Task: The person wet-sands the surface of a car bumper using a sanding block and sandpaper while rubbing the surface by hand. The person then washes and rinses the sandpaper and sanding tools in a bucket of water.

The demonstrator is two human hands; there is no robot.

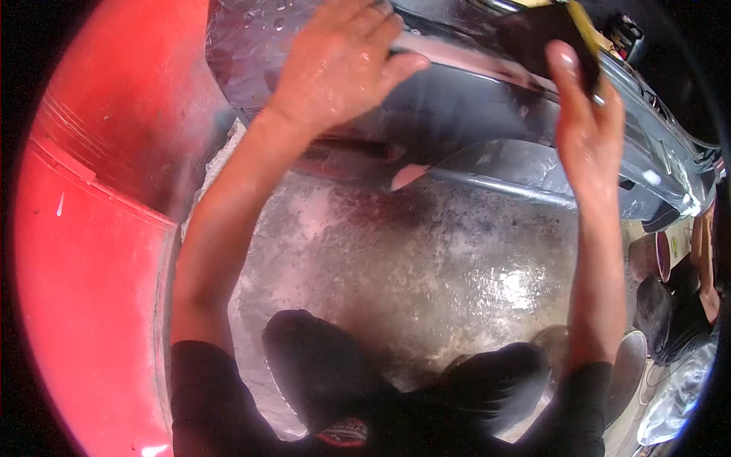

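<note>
No readable text. Red-and-white print (344, 433) on dark shirt (415, 426), six o'clock: too small, blurred to read.

Red panel (99, 305) left; wet floor (426, 251); apparently bucket (645, 259) near co-worker (687, 305).

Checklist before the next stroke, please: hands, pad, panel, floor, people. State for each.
1. Dark pad held: ok, the right hand has it, thumb over its near face.
2. Left hand out of the pad's way: ok, well apart from it.
3. Pad seated flat on the grey panel: cannot tell, its contact side is hidden.
4. Floor dry: not ok, it shines as if wet.
5. Other person's arm away from the hands: ok, off at the right edge.
</note>
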